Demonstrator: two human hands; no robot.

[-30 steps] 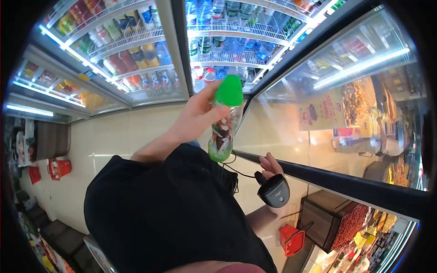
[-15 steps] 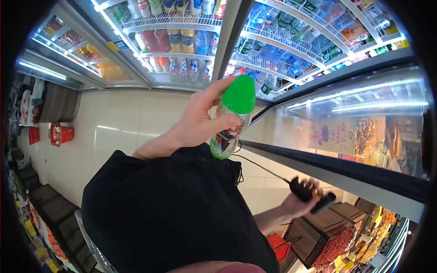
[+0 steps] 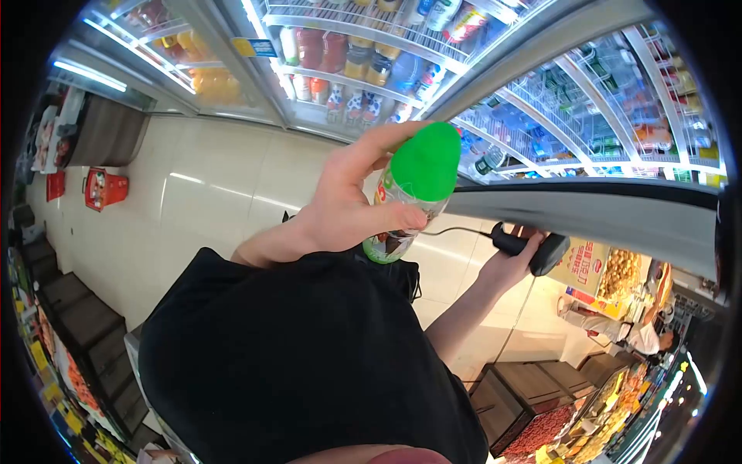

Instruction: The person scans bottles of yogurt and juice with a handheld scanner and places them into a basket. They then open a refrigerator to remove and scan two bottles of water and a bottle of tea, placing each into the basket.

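Observation:
My left hand (image 3: pixel 348 193) is wrapped round a clear bottle (image 3: pixel 393 232) with a patterned label and a large green cap (image 3: pixel 427 161), thumb across its front. The bottle is held tilted in front of my chest. Lower right, my right hand (image 3: pixel 522 259) has its fingers around a black handheld device (image 3: pixel 533 246) with a thin cable (image 3: pixel 456 230) running left from it. That hand and the device are right at the lower edge of the cooler's door (image 3: pixel 603 210).
Lit cooler shelves (image 3: pixel 363 35) with bottled drinks line the top. Red baskets (image 3: pixel 106 189) stand on the tiled floor (image 3: pixel 201 178) at left. Produce bins (image 3: pixel 533 394) are lower right, with a person (image 3: pixel 618 329) beyond them. A yellow-and-white box display (image 3: pixel 591 271) stands behind the door.
The glass door has swung in closer to the cooler, with my right hand moving up to its edge. My left hand and the bottle have shifted slightly right. The view has turned a little.

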